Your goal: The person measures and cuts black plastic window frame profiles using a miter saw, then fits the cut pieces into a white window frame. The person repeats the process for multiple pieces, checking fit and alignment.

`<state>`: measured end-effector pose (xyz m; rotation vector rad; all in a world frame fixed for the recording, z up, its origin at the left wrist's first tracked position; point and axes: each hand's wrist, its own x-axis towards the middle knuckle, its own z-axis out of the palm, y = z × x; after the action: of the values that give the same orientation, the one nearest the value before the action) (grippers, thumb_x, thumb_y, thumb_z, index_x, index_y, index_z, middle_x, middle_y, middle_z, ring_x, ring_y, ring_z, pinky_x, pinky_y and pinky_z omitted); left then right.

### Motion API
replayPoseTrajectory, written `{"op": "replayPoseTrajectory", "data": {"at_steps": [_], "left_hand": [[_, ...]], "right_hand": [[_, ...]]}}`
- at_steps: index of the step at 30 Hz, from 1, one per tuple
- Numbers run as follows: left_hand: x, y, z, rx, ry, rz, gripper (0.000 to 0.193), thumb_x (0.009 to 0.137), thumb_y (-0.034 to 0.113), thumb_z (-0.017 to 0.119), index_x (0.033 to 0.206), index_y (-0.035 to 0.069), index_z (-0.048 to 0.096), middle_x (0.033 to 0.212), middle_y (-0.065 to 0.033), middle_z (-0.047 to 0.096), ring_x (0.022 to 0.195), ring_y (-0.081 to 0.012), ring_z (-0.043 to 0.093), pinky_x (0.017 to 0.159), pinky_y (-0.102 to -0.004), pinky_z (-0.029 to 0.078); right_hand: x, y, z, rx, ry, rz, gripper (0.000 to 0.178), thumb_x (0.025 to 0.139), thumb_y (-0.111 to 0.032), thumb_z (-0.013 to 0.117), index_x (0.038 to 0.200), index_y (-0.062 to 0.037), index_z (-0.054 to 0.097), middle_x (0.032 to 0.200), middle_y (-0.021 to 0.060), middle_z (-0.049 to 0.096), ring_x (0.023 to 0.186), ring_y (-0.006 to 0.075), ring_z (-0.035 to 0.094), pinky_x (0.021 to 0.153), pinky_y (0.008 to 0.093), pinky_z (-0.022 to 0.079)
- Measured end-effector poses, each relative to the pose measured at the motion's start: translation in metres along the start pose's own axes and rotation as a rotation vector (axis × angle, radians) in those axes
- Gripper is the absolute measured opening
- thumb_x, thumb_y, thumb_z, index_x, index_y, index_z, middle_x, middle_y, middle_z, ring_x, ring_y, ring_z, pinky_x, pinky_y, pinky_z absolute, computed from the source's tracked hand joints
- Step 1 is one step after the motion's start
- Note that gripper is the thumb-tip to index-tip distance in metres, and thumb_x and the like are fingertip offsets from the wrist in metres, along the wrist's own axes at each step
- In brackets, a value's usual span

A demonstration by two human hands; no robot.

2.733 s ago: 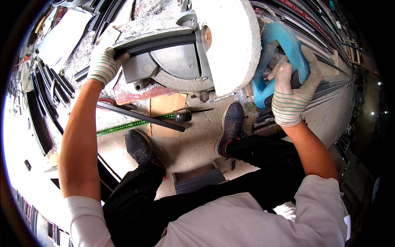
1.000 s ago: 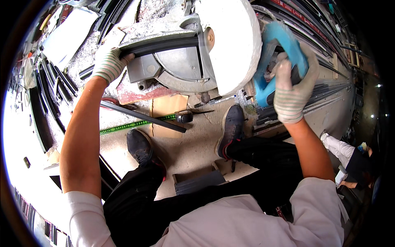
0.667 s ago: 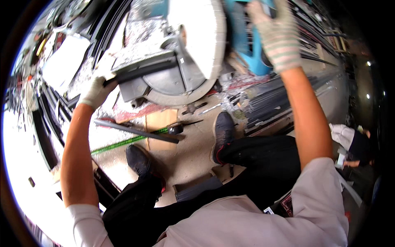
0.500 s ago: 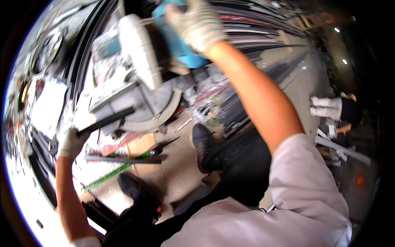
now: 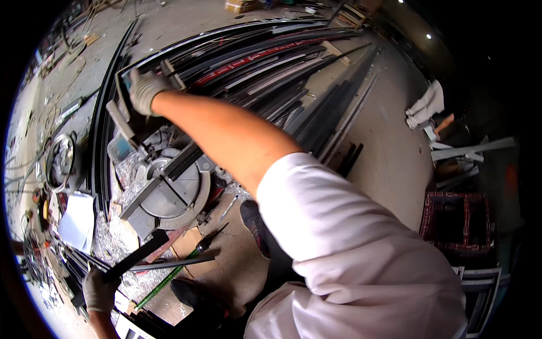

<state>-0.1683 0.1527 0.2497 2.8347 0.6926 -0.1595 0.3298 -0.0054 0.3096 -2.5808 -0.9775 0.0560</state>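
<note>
The person is crouched on the concrete floor (image 5: pixel 389 152) over a chop saw (image 5: pixel 169 192) that sits at about nine o'clock from their body. The right hand (image 5: pixel 145 89), in a knit work glove, is stretched far up toward eleven o'clock and is clenched around the raised saw handle (image 5: pixel 127 85), so the saw head stands up off its round base. The left hand (image 5: pixel 100 291), gloved too, is down at seven o'clock, grasping the near end of a dark metal bar (image 5: pixel 138 257) that slants up toward the saw base; its far end lies just beside the base rather than on it, as far as I can tell.

My reading is that this is the step between cuts: head lifted, stock being handled clear of the blade. The next move, I'd judge, calls for seating the bar square against the fence and keeping that left hand well out of the blade's line before the head is lowered.

Around them: a long stack of dark metal profiles (image 5: pixel 293 73) fanning from twelve toward two o'clock, a green tape or rule (image 5: pixel 164 282) on the floor by the dark shoe (image 5: pixel 195 294), and metal swarf (image 5: pixel 116 240) scattered beside the saw.
</note>
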Motion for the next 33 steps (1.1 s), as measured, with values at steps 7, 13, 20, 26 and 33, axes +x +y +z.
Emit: {"op": "replayPoseTrajectory", "data": {"at_steps": [7, 13, 20, 26, 33], "left_hand": [[-0.053, 0.046, -0.035, -0.04, 0.018, -0.069, 0.025, 0.063, 0.015, 0.081, 0.075, 0.002, 0.063, 0.083, -0.0172, 0.061, 0.079, -0.0389, 0.06, 0.073, -0.0488, 0.048], [-0.084, 0.062, -0.022, -0.064, 0.054, -0.095, 0.03, 0.062, 0.013, 0.082, 0.076, -0.001, 0.058, 0.081, -0.0153, 0.058, 0.076, -0.0354, 0.057, 0.072, -0.0467, 0.047], [-0.091, 0.089, -0.042, -0.294, 0.028, -0.044, 0.032, 0.069, 0.026, 0.087, 0.076, 0.001, 0.069, 0.082, -0.0176, 0.065, 0.077, -0.0389, 0.064, 0.069, -0.0481, 0.05], [-0.085, 0.082, -0.077, -0.128, 0.065, 0.132, 0.035, 0.077, 0.037, 0.086, 0.086, 0.005, 0.074, 0.088, -0.0135, 0.067, 0.085, -0.0365, 0.066, 0.078, -0.0454, 0.054], [-0.117, 0.059, -0.068, -0.01, 0.474, 0.063, 0.051, 0.071, 0.036, 0.091, 0.11, 0.011, 0.072, 0.121, -0.0132, 0.064, 0.119, -0.0372, 0.056, 0.107, -0.0516, 0.041]], "right_hand": [[-0.021, -0.024, -0.006, 0.086, 0.053, 0.0, 0.065, 0.102, -0.033, 0.048, 0.157, -0.0035, 0.031, 0.151, 0.0285, 0.048, 0.129, 0.044, 0.059, 0.107, 0.0514, 0.049], [-0.071, -0.044, -0.009, -0.279, 0.296, -0.135, 0.04, 0.093, -0.025, 0.062, 0.128, -0.007, 0.064, 0.134, 0.0182, 0.061, 0.121, 0.0339, 0.058, 0.106, 0.0491, 0.042], [-0.249, -0.068, -0.004, 0.318, -0.166, -0.766, 0.035, 0.096, -0.035, 0.06, 0.111, -0.0039, 0.066, 0.111, 0.0183, 0.063, 0.106, 0.0345, 0.062, 0.091, 0.0496, 0.05], [-0.333, -0.067, 0.013, 0.227, -0.423, -0.742, 0.048, 0.101, -0.048, 0.053, 0.115, -0.0032, 0.062, 0.107, 0.0241, 0.07, 0.102, 0.039, 0.068, 0.088, 0.0504, 0.053], [-0.341, -0.11, 0.004, 0.151, -0.55, -0.592, 0.056, 0.1, -0.054, 0.054, 0.118, -0.0022, 0.064, 0.093, 0.0251, 0.072, 0.088, 0.045, 0.069, 0.081, 0.0532, 0.054]]}}
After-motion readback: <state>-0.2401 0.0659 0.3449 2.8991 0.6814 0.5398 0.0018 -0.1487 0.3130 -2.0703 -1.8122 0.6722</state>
